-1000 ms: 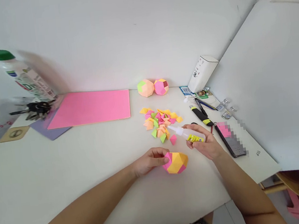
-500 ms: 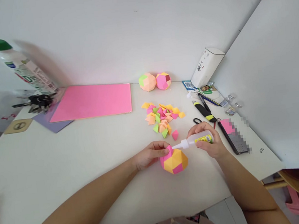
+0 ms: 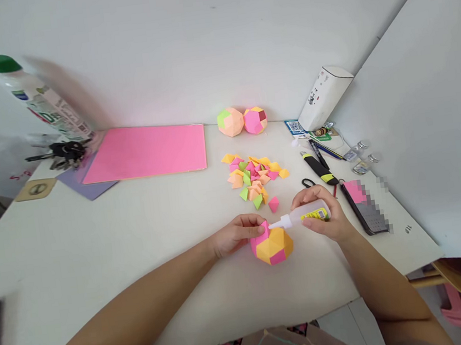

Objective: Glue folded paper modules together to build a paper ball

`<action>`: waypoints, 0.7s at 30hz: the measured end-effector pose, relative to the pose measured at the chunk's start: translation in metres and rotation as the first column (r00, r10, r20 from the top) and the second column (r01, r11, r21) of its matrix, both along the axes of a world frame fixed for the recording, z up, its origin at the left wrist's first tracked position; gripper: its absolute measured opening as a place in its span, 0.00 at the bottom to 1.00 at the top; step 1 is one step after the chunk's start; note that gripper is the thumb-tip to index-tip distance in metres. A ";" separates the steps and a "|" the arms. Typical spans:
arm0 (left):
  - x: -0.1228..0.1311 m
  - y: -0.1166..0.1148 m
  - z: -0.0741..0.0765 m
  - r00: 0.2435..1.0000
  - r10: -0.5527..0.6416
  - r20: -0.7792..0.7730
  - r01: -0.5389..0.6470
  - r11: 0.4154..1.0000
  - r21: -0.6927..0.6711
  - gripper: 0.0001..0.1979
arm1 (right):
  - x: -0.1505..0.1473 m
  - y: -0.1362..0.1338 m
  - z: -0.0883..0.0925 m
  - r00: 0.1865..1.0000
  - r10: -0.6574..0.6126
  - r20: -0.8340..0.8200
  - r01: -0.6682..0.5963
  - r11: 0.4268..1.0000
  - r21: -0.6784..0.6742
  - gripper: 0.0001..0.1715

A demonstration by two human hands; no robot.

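My left hand [image 3: 240,234] is closed, pinching the upper left of a faceted paper ball [image 3: 273,245] made of yellow and pink pieces. In my right hand [image 3: 329,219] lies a clear glue bottle [image 3: 311,211] with a yellow label, tipped sideways. Its thin white nozzle points left and meets the pink piece by my left fingertips; whether glue is coming out is too small to tell. Just beyond the ball rests a single pink paper piece [image 3: 273,204]. Behind that is a pile of folded paper pieces [image 3: 255,172] in yellow, pink, green and peach.
Two finished-looking paper balls [image 3: 230,122] stand against the wall. A pink sheet [image 3: 148,152], keys [image 3: 66,152] and a tall bottle [image 3: 48,108] are at left. On the right lie a utility knife [image 3: 319,168], black scissors handle [image 3: 308,182], phone [image 3: 364,206] and a white box [image 3: 324,96].
The whole view has shifted slightly, moving things a little right and up. Both hands keep their hold, with the nozzle still at the pink piece.
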State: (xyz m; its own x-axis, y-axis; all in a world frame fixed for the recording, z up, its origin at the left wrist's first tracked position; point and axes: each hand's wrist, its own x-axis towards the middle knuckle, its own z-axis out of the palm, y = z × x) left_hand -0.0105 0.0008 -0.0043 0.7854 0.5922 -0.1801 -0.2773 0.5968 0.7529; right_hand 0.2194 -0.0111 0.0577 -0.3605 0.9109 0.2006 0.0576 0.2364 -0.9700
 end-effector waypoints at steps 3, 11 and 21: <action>0.000 0.000 -0.001 1.000 0.001 -0.003 -0.001 1.000 -0.007 0.06 | -0.002 0.000 0.000 1.000 0.008 -0.008 -0.008 1.000 -0.002 0.18; 0.000 -0.001 0.001 0.999 0.020 -0.036 -0.022 0.998 -0.054 0.06 | -0.003 -0.001 0.001 0.999 -0.046 0.014 0.045 0.998 0.054 0.18; 0.001 -0.001 0.001 1.000 0.021 -0.009 -0.021 0.999 -0.040 0.04 | -0.004 -0.003 0.002 0.999 -0.036 0.022 0.034 0.996 0.082 0.16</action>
State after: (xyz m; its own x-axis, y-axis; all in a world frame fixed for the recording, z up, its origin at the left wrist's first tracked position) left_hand -0.0091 0.0001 -0.0032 0.7711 0.6009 -0.2106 -0.2841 0.6207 0.7307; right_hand 0.2153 -0.0146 0.0598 -0.3344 0.9041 0.2662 0.0900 0.3118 -0.9459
